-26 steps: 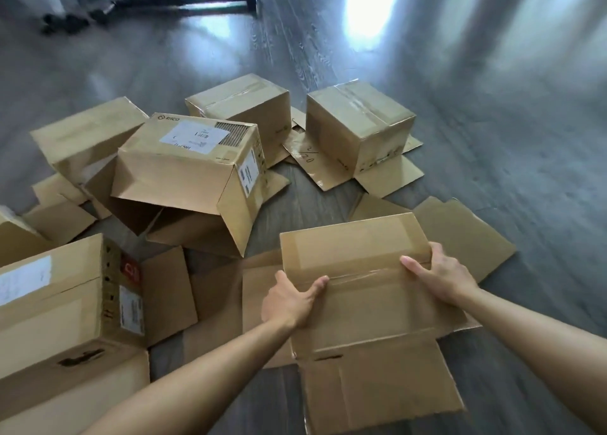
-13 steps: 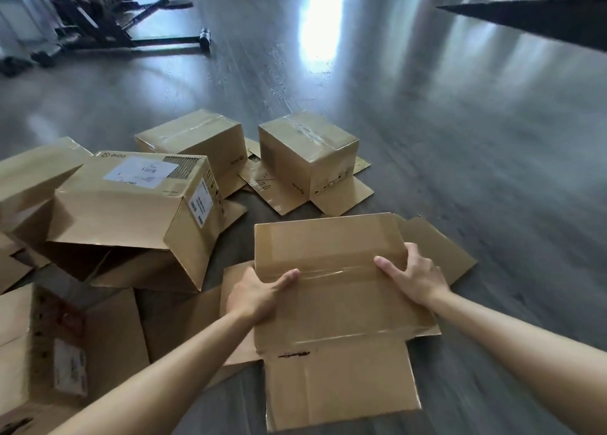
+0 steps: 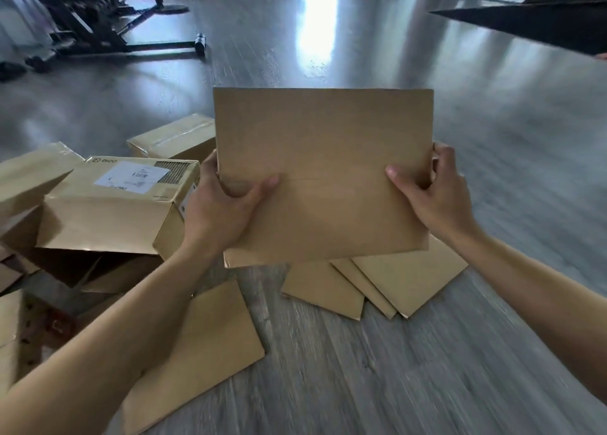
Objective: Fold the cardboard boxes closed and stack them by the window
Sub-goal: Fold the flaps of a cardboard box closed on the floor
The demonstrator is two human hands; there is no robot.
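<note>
Both hands hold 1 cardboard box [image 3: 323,158] in the air above the grey wooden floor [image 3: 361,362]. The left hand [image 3: 218,211] is clamped on the left edge of the box, with the thumb pressed on the face toward the camera and the other fingers hidden behind the edge. The right hand [image 3: 433,191] is clamped on the right edge in the same way, thumb in front and fingers wrapped around the side. The face of the box toward the camera is plain brown, with a thin seam line running across between the 2 thumbs. Under the held box hang loose flaps [image 3: 387,280], and their corners reach down close to the floor; I cannot tell if they touch it.

To the left, a labelled box [image 3: 115,211] with a white shipping label lies on its side on the floor, its open end toward the camera. Behind it stands a taped box [image 3: 174,139], partly hidden by the held box. Another box [image 3: 29,172] is at the far left edge. A flat cardboard piece [image 3: 203,352] lies on the floor under the left forearm. Far behind on the left there is a dark metal frame [image 3: 98,37], and a bright reflection of light lies on the floor
</note>
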